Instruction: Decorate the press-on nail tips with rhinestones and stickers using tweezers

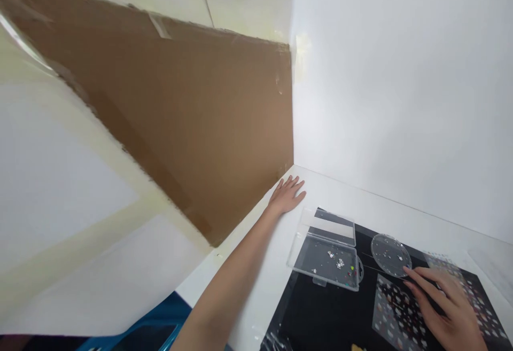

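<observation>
My left hand (287,195) lies palm down on the white table (264,244), fingers spread, holding nothing. It rests beside the foot of the brown cardboard panel. My right hand (447,303) reaches over the black mat (320,311), its fingertips at the rim of a round clear dish (390,255). Those fingertips are slightly apart, and I see nothing between them. Tiny shiny pieces lie in the dish. A clear sticker sheet (396,308) with small pale motifs is partly under my right hand. Left of the dish, a clear plastic case (326,260) lies with its lid raised, small gems inside.
A large brown panel (200,116) edges the left side, and a white wall (401,84) rises behind. More sticker sheets (481,308) lie on the right. Crumpled clear plastic (276,340) sits at the mat's lower left. Something blue (160,319) shows below the table.
</observation>
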Available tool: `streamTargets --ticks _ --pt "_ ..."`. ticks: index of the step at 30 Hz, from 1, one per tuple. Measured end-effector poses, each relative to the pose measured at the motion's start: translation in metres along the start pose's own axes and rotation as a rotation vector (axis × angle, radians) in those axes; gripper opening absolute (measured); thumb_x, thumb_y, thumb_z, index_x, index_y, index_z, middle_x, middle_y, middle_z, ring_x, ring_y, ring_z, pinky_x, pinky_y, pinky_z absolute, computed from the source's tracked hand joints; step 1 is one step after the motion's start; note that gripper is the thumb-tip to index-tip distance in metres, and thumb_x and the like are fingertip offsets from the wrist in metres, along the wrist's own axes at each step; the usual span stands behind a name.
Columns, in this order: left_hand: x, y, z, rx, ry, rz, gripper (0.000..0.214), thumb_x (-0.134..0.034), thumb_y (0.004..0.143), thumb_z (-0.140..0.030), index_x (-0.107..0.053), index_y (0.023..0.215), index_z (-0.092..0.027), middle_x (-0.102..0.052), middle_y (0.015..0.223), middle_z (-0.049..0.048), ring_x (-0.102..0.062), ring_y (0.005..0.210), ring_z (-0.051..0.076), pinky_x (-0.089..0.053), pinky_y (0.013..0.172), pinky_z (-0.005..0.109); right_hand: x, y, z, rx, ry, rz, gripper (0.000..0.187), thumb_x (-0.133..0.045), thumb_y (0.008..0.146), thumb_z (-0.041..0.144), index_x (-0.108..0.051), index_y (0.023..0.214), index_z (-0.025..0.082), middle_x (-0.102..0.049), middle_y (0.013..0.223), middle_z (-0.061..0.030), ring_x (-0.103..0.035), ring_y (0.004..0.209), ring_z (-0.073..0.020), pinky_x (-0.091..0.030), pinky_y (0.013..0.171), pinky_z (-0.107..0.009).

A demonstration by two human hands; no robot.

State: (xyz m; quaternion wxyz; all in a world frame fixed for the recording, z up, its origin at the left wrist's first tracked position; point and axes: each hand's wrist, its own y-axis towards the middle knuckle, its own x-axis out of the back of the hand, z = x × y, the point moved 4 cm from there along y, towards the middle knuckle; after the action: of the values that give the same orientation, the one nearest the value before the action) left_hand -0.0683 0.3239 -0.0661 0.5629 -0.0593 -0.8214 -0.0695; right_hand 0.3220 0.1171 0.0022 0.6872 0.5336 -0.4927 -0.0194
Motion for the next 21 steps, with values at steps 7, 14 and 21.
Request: streamTargets --ticks 7,14,21 --pt "0.0 0.002 -0.001 0.028 -0.046 -0.025 0.06 -0.041 0.111 -0.056 -0.05 0.162 -0.027 -0.034 0.178 0.0056 -0.024 0.168 0.026 -0.014 0.139 0.054 -0.015 0.028 0.006 0.039 -0.01 0.063 0.028 -0.062 0.104 0.018 -0.073 0.129 0.026 -0.075 0.103 -0.0045 -0.071 0.09 -0.0176 -0.051 0.086 -0.034" --pt "0.002 0.002 -0.001 0.04 -0.06 -0.051 0.055 -0.047 0.109 -0.055 -0.055 0.157 -0.03 -0.039 0.176 0.0051 -0.031 0.166 0.025 -0.018 0.139 0.053 -0.042 0.086 0.02 0.163 -0.02 0.195 0.02 -0.057 0.106 0.02 -0.071 0.119 0.025 -0.076 0.102 -0.0026 -0.071 0.087 -0.0148 -0.05 0.082 -0.031" --pt "-0.001 0.004 0.005 0.045 -0.096 -0.087 0.055 -0.047 0.108 -0.056 -0.058 0.154 -0.028 -0.042 0.174 0.0058 -0.032 0.165 0.025 -0.018 0.138 0.053 -0.042 0.075 0.021 0.104 -0.034 0.239 0.029 -0.055 0.1 0.007 -0.071 0.112 0.027 -0.078 0.104 0.0016 -0.069 0.088 -0.0132 -0.045 0.087 -0.033"
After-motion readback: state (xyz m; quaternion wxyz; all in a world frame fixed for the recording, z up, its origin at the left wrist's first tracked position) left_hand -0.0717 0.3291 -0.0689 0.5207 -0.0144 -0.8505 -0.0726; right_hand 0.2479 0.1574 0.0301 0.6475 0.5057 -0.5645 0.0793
